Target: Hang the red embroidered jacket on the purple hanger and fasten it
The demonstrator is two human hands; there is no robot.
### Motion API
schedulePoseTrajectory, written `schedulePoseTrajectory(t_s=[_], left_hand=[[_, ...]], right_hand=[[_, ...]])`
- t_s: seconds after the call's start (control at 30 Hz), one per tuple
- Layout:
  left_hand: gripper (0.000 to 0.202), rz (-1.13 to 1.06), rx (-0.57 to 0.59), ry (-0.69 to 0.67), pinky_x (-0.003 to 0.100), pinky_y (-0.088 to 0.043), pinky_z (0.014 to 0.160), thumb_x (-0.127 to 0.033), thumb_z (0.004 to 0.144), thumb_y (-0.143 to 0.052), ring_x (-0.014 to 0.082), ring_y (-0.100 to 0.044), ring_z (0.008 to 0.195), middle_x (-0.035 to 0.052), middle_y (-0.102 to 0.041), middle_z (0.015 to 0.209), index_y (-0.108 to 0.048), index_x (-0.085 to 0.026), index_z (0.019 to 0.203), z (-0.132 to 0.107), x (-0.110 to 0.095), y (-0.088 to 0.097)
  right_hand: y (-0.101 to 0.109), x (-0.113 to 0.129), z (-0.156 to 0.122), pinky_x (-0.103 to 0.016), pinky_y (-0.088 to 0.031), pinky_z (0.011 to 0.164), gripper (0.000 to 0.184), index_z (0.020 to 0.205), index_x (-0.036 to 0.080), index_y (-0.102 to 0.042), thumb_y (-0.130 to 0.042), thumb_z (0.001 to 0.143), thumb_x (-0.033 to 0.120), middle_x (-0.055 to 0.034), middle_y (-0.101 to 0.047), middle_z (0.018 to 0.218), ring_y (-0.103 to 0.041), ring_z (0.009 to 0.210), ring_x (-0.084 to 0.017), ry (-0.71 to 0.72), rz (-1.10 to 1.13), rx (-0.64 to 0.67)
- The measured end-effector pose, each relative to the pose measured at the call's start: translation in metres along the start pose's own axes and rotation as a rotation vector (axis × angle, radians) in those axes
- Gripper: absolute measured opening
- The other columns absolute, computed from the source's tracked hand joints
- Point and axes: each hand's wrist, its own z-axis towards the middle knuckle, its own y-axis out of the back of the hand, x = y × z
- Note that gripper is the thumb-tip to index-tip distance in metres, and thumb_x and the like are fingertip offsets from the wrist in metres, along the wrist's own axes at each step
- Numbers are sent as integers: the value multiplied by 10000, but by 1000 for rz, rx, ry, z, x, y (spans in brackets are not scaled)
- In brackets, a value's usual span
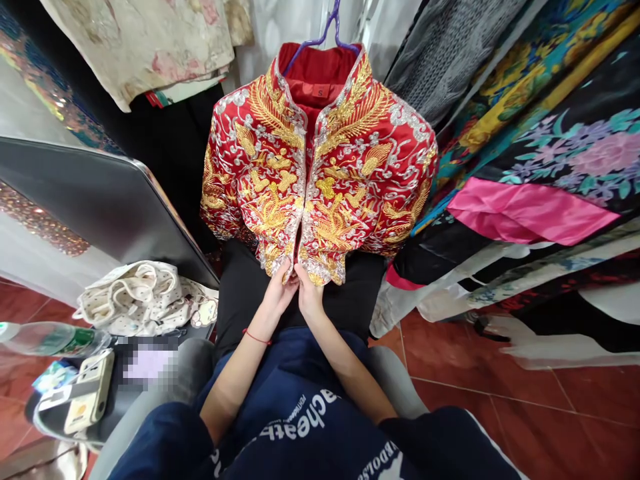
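Observation:
A red jacket (pixel 340 167) with gold and silver embroidery hangs from a purple hanger (pixel 327 37) in front of me. Its stand collar is open at the top, and a red label marked S shows inside. My left hand (pixel 283 288) pinches the bottom corner of one front edge. The other front edge is pinched by my right hand (pixel 310 293), close beside the left. Between the two edges a narrow dark gap runs just above my fingers. The jacket's hem lies over black cloth (pixel 240 287) across my lap.
Clothes hang on both sides, among them a black floral garment with a pink band (pixel 530 210). At left stand a dark panel (pixel 90 200), a bundled spotted cloth (pixel 145 300), a plastic bottle (pixel 50 339) and a power strip (pixel 90 390) on a black stool. Red tiles (pixel 450 360) cover the floor.

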Motion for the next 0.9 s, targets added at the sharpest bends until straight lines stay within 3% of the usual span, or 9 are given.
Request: schedulePoseTrajectory(t_s=[0.17, 0.33, 0.6, 0.77, 0.9], left_hand=[[229, -79, 88, -35, 288, -539, 809, -351, 804, -793, 179, -689, 847, 34, -743, 879, -738, -165, 926, 0, 3, 1], [147, -138, 63, -23, 245, -523, 750, -258, 785, -805, 118, -657, 728, 4, -730, 826, -729, -160, 863, -4, 3, -2], [211, -192, 54, -31, 228, -526, 697, -226, 715, -841, 109, -659, 698, 15, -736, 818, -723, -135, 864, -14, -2, -13], [223, -166, 51, -66, 238, -532, 735, -211, 720, -828, 121, -679, 749, 20, -747, 864, -725, -148, 907, -15, -1, -11], [380, -134, 20, -134, 285, -549, 826, -186, 668, -856, 155, -706, 833, 32, -764, 957, -727, -170, 1025, -16, 2, -9]], right_hand=[[1, 0, -2, -469, -489, 1124, 752, 1347, 221, -598, -840, 642, 325, -69, -651, 1356, -654, 1192, -254, -18, 6, -22], [2, 2, -2, -463, -476, 1135, 748, 1337, 220, -603, -839, 632, 302, -67, -643, 1370, -647, 1207, -256, -29, -18, -21], [-2, 8, -5, -470, -482, 1126, 742, 1322, 205, -610, -833, 626, 338, -85, -655, 1354, -666, 1172, -257, -45, -16, -22], [-3, 9, -7, -465, -508, 1100, 719, 1321, 197, -612, -817, 656, 377, -95, -667, 1331, -665, 1175, -262, -18, -75, -17], [-5, 12, -6, -462, -491, 1121, 726, 1331, 194, -595, -811, 662, 373, -92, -654, 1346, -651, 1197, -254, 2, -65, -32]])
